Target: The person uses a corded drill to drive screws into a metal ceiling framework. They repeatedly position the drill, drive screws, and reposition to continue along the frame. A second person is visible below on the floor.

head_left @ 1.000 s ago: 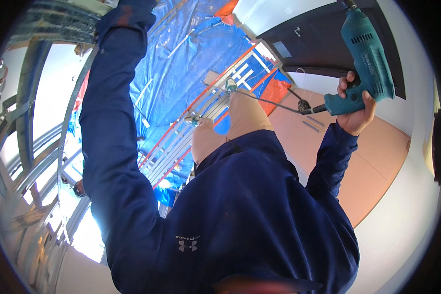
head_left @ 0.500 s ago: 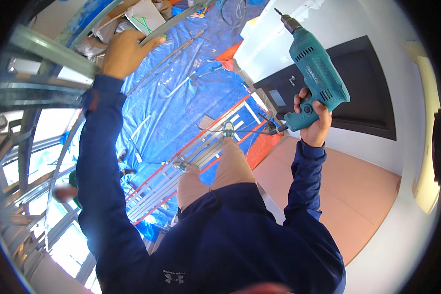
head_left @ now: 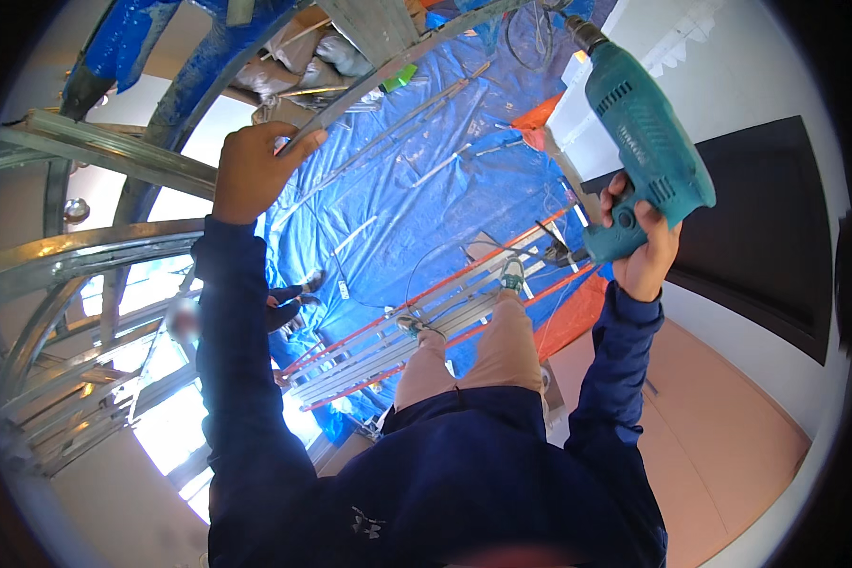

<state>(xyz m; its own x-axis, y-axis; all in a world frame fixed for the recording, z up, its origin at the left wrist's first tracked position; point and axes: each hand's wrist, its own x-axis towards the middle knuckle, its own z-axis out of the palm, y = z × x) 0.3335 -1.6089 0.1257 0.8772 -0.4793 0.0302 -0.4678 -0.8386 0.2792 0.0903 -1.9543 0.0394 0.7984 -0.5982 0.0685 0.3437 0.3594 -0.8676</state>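
My right hand (head_left: 655, 248) is wrapped round the handle of a teal power drill (head_left: 648, 133), held up at the right. The drill's grey chuck (head_left: 585, 34) points up and away, toward the far end of a curved metal strip (head_left: 402, 68); whether the bit touches anything cannot be made out. At the upper left my left hand (head_left: 256, 172) closes on the near end of that strip, thumb on one side and the fingers partly hidden behind. A ribbed metal channel (head_left: 114, 151) runs up to this hand from the left.
Below my feet is a work platform (head_left: 426, 322) with orange rails, above a blue tarp (head_left: 398, 180). Another person's shoes (head_left: 310, 282) show at the lower left. Curved metal framing (head_left: 85, 251) fills the left side. A dark door panel (head_left: 757, 227) stands at right.
The view has swung, so the scene sits farther right and more of the overhead framing shows. Both hands keep their grips on the strip and the drill.
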